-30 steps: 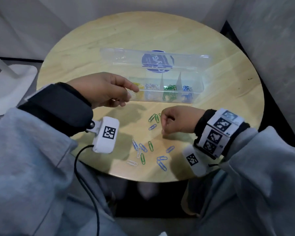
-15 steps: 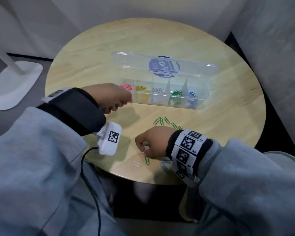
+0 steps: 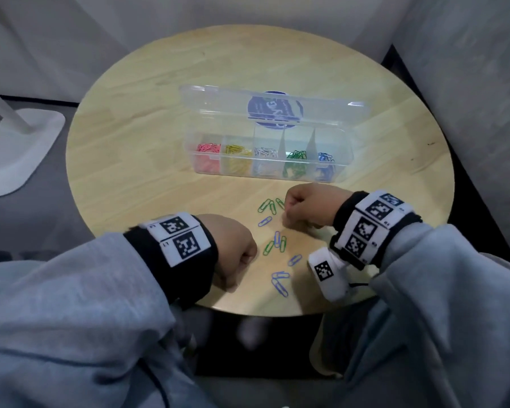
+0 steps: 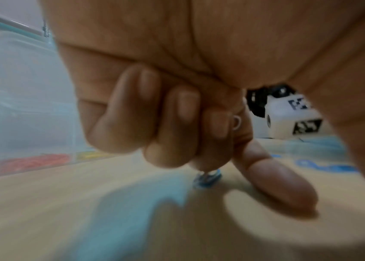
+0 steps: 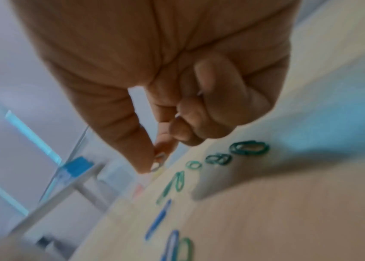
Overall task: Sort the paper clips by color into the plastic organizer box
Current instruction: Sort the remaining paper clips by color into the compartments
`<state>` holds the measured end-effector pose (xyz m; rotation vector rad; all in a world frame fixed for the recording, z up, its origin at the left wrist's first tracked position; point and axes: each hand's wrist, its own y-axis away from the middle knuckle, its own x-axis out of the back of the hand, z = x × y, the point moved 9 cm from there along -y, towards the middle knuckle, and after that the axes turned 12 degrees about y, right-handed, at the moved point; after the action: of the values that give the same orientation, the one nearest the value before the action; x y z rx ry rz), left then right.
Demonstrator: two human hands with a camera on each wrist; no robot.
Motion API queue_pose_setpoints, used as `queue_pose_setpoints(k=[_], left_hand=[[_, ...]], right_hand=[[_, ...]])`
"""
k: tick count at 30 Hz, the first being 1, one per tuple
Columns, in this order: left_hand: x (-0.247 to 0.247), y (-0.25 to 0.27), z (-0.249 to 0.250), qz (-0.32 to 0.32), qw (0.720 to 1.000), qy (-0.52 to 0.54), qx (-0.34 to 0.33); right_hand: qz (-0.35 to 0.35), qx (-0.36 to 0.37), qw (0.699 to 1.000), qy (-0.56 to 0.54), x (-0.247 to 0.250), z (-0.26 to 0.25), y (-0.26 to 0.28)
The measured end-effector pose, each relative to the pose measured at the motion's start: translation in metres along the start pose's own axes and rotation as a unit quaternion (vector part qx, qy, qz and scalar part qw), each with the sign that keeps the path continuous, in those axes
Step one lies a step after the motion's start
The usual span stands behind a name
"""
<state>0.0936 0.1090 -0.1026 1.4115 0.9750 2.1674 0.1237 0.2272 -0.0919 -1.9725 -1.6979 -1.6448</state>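
The clear organizer box (image 3: 344, 156) stands open mid-table, holding pink, yellow, white, green and blue clips in separate compartments. Loose green clips (image 3: 267, 205) and blue clips (image 3: 280, 282) lie scattered in front of it. My left hand (image 3: 237, 260) sits low near the table's front edge, its fingers (image 4: 177, 123) curled around a white clip (image 4: 236, 122), with one digit pressed on the wood beside a blue clip (image 4: 208, 176). My right hand (image 3: 287, 222) hovers by the green clips, its thumb and forefinger pinching a white clip (image 5: 159, 161).
The round wooden table (image 3: 147, 160) is hemmed by grey walls behind and to the right. A white stand base (image 3: 18, 148) sits on the floor at the left. The box lid (image 3: 218, 107) leans back behind the compartments.
My left hand came away from the box down to the front edge and closed on a white clip. My right hand carried its white clip from the front edge up beside the green clips.
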Motion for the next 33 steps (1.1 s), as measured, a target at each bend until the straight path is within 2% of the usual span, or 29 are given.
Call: queue_pose_setpoints(k=[3, 6, 9, 11, 12, 13, 15, 17, 19, 21, 23, 24, 27, 29, 31, 33], left_hand=[[0.001, -0.003, 0.000, 0.013, 1.000, -0.027, 0.005], [0.000, -0.004, -0.001, 0.016, 1.000, -0.006, -0.006], [0.008, 0.001, -0.015, 0.030, 0.993, 0.117, -0.004], [0.024, 0.007, -0.029, 0.065, 0.972, 0.226, -0.014], [0.033, 0.009, -0.036, 0.082, 0.951, 0.296, -0.023], [0.041, 0.012, -0.041, 0.099, 0.920, 0.379, -0.035], [0.053, 0.016, -0.051, 0.130, 0.829, 0.542, -0.048], [0.057, 0.016, -0.058, 0.138, 0.751, 0.644, -0.052], [0.058, 0.014, -0.060, 0.135, 0.706, 0.693, -0.051], [0.057, 0.011, -0.063, 0.140, 0.695, 0.704, -0.036], [0.054, 0.006, -0.065, 0.144, 0.721, 0.678, -0.003], [0.052, 0.003, -0.064, 0.144, 0.747, 0.649, 0.010], [0.049, 0.000, -0.058, 0.142, 0.871, 0.470, 0.028], [0.046, 0.001, -0.054, 0.155, 0.931, 0.327, 0.046], [0.039, 0.000, -0.051, 0.159, 0.956, 0.233, 0.077], [0.031, -0.005, -0.046, 0.149, 0.968, 0.181, 0.086]], right_hand=[[-0.006, -0.046, 0.983, -0.176, 0.006, 0.014, 0.001], [-0.016, -0.077, 0.954, -0.290, 0.007, 0.023, 0.001], [-0.026, -0.078, 0.939, -0.333, 0.003, 0.024, 0.001], [-0.026, -0.073, 0.934, -0.348, 0.002, 0.022, 0.002], [-0.025, -0.068, 0.932, -0.355, 0.001, 0.020, 0.002], [-0.022, -0.064, 0.928, -0.367, 0.002, 0.018, 0.003], [-0.018, -0.055, 0.913, -0.404, 0.003, 0.014, 0.003], [-0.024, -0.046, 0.898, -0.436, 0.001, 0.010, 0.003], [-0.033, -0.046, 0.889, -0.454, -0.002, 0.007, 0.003], [-0.032, -0.057, 0.871, -0.487, -0.005, 0.009, 0.004], [-0.026, -0.070, 0.854, -0.516, -0.006, 0.012, 0.005], [-0.022, -0.075, 0.850, -0.521, -0.006, 0.012, 0.006], [-0.010, -0.079, 0.847, -0.526, -0.005, 0.011, 0.007], [-0.009, -0.077, 0.845, -0.529, -0.004, 0.008, 0.008], [-0.005, -0.077, 0.845, -0.530, -0.002, 0.006, 0.008], [0.017, -0.083, 0.844, -0.529, 0.002, 0.009, 0.008]])
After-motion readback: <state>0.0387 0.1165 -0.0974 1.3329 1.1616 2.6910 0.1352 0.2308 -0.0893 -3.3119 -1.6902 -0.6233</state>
